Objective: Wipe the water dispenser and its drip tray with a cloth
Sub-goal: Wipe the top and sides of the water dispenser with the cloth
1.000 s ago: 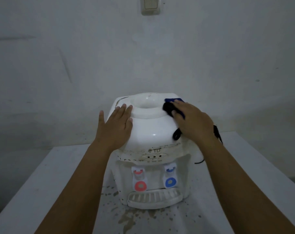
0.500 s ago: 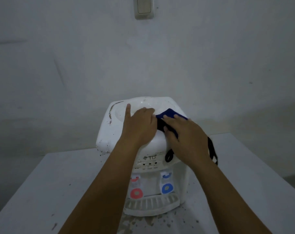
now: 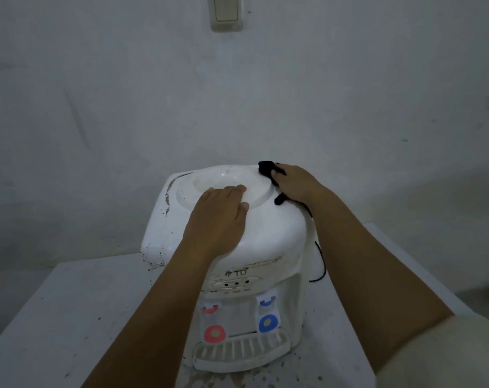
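A white table [image 3: 55, 317] fills the near part of the scene, its surface speckled with dark spots, thickest near the dispenser's foot. On it, at the middle, stands the white dispenser [image 3: 271, 236], its front toward the camera and its back near the grey wall [image 3: 97, 107]. A dark streak and dirt specks mark its left top edge and left corner.

The left hand [image 3: 218, 217] lies palm down on the dispenser's top, fingers straight and close together, their tips reaching onto the near rim of the round bottle well [image 3: 226, 180]; the thumb rests along the right side of the hand. It holds nothing.

On the front panel, below the printed "TD" and a row of small lights, a red tap [image 3: 213, 333] sits to the left and a blue tap [image 3: 268, 322] to the right. Beneath them the slotted drip tray [image 3: 240, 352] juts out toward the camera.

High on the wall, above the dispenser, is a pale switch [image 3: 226, 12].

The right hand [image 3: 296, 183] rests at the far right edge of the top, just beside the well's rim, fingers curled over a dark cloth [image 3: 266, 168] and pressing it on the surface. The cloth bunches out past the fingertips, and another dark end shows below the hand.

A black cord [image 3: 320, 264] hangs down the dispenser's right side to the table.
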